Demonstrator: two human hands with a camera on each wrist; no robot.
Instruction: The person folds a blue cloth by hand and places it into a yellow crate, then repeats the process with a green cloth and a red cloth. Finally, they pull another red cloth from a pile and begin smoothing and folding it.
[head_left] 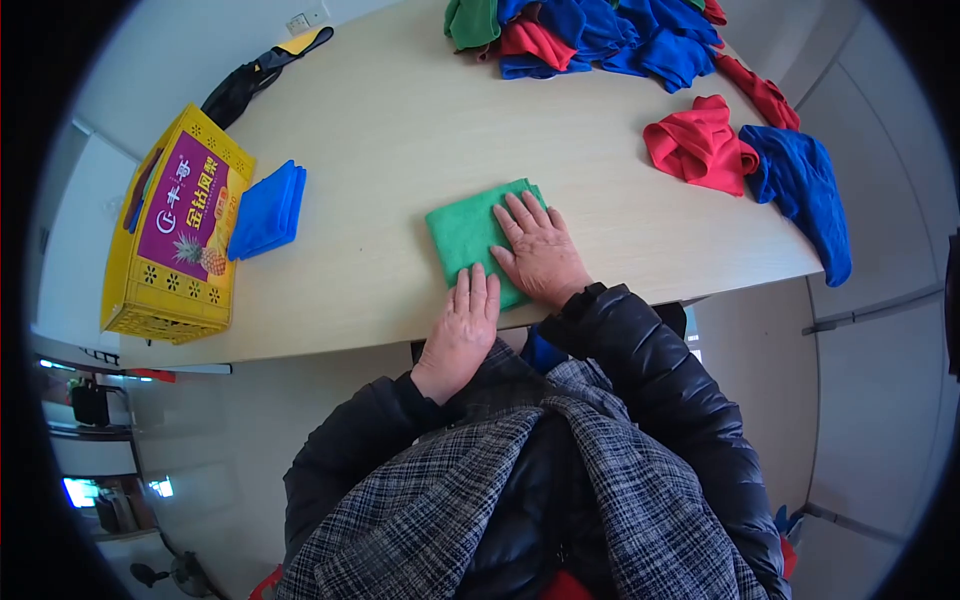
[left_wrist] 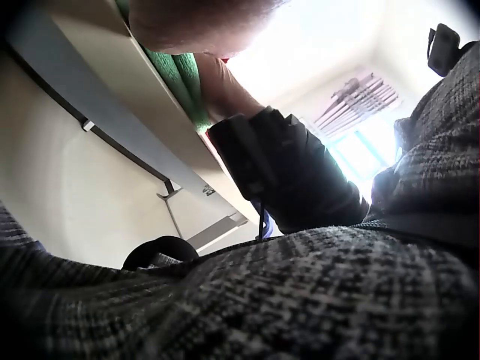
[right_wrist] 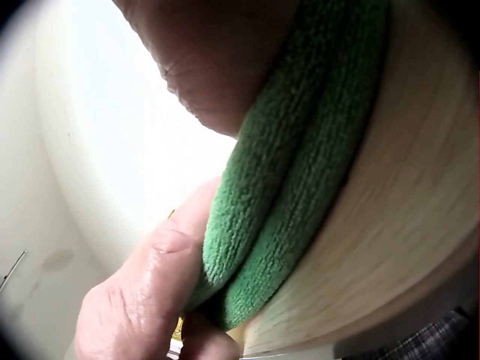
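A folded green towel (head_left: 463, 232) lies on the table close to its near edge. My right hand (head_left: 540, 252) rests on its right side, fingers spread and straight, thumb pointing left across the cloth. At the near left part, my left hand (head_left: 462, 325) touches the towel with straight fingers held together; its thumb is hidden in the head view. Two thick rounded layers of the green towel (right_wrist: 262, 187) show from the side in the right wrist view, with fingers of the left hand (right_wrist: 142, 300) at their end. The left wrist view catches the green towel's edge (left_wrist: 176, 79) at the tabletop.
A yellow crate (head_left: 170, 235) stands at the left, with folded blue cloths (head_left: 268, 212) beside it. A black and yellow item (head_left: 262, 75) lies behind. Blue, red and green cloths (head_left: 600, 35) are heaped at the back; a red cloth (head_left: 700, 145) and blue cloth (head_left: 800, 185) lie right.
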